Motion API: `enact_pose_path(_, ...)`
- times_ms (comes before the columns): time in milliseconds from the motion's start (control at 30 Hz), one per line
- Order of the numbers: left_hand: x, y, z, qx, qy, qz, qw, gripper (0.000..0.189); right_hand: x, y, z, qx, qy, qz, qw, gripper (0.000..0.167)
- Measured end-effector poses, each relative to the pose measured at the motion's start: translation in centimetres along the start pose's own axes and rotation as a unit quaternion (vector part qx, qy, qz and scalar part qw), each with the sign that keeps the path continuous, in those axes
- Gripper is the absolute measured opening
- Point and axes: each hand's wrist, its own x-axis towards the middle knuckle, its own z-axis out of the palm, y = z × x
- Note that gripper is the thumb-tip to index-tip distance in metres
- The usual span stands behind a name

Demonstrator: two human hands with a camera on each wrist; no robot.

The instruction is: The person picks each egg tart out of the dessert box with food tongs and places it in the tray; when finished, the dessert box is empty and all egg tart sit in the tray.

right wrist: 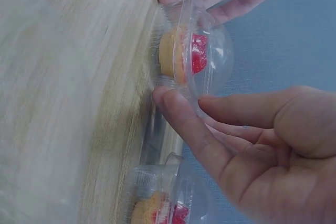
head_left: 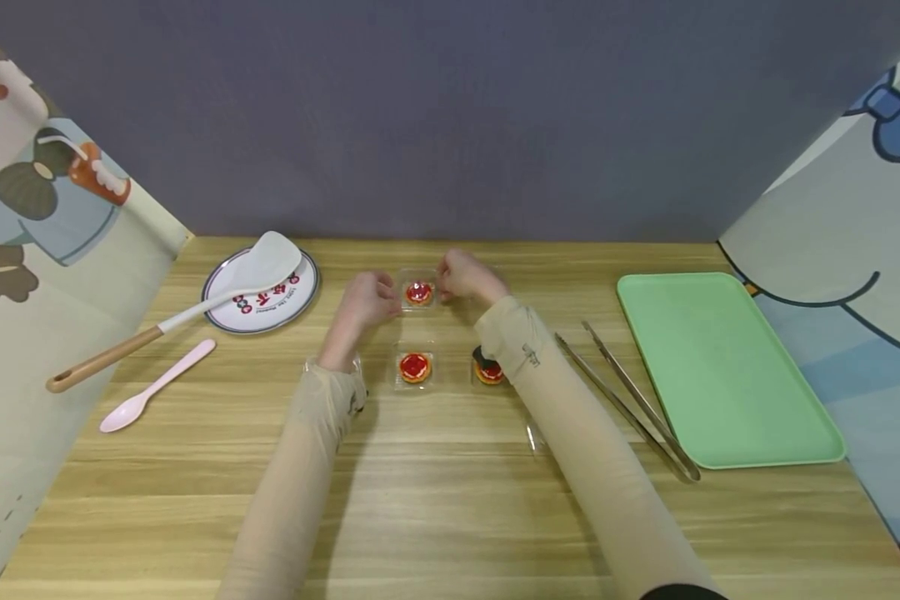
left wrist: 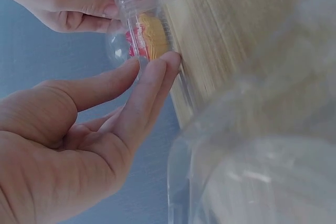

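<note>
A clear plastic box [head_left: 417, 275] with a domed lid stands at the back middle of the table, a red-topped tart [head_left: 419, 292] inside it. My left hand [head_left: 369, 301] is at its left side; in the left wrist view thumb and fingertips pinch the box's rim. From the opposite side my right hand [head_left: 465, 277] pinches the edge between thumb and forefinger, as the right wrist view shows. Another boxed tart [right wrist: 157, 211] stands close beside the right hand. Nearer the front sit a boxed tart [head_left: 415, 367] and one with a dark piece on top [head_left: 487, 371], partly behind the right sleeve.
To the left, a white spatula [head_left: 266, 260] with a wooden handle rests across a patterned plate [head_left: 270, 315], with a pink spoon [head_left: 157, 387] in front. Metal tongs [head_left: 630, 400] lie beside a green tray [head_left: 727, 367] on the right. A grey wall [head_left: 450, 125] bounds the back.
</note>
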Motion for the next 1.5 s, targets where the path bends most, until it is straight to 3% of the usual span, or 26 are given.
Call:
enact_pose_path(400, 0.0, -0.1, -0.1, 0.001, -0.003, 0.000, 1.0000, 0.049, 0.1, 0.0, 0.1, 0.019, 0.000, 0.012, 0.9997, 0.039)
enact_pose_path(567, 0.0, -0.2, -0.1, -0.011, -0.005, -0.005, 0.9999, 0.051, 0.2, 0.0, 0.1, 0.012, -0.001, 0.016, 0.9998, 0.034)
enact_pose_path(867, -0.1, -0.3, -0.2, -0.008, -0.002, -0.011, 0.9999, 0.051, 1.7, 1.1, 0.3, 0.011, -0.007, 0.014, 0.9998, 0.032)
enact_pose_path(1133, -0.1, -0.1, -0.1, -0.026, 0.000, -0.015, 0.9996, 0.051, 0.1, -0.1, 0.1, 0.022, -0.002, 0.024, 0.9995, 0.038)
enact_pose_path(1500, 0.1, -0.1, -0.1, -0.034, 0.000, -0.018, 0.9992, 0.052, 0.1, -0.1, 0.1, 0.027, -0.001, 0.022, 0.9994, 0.043)
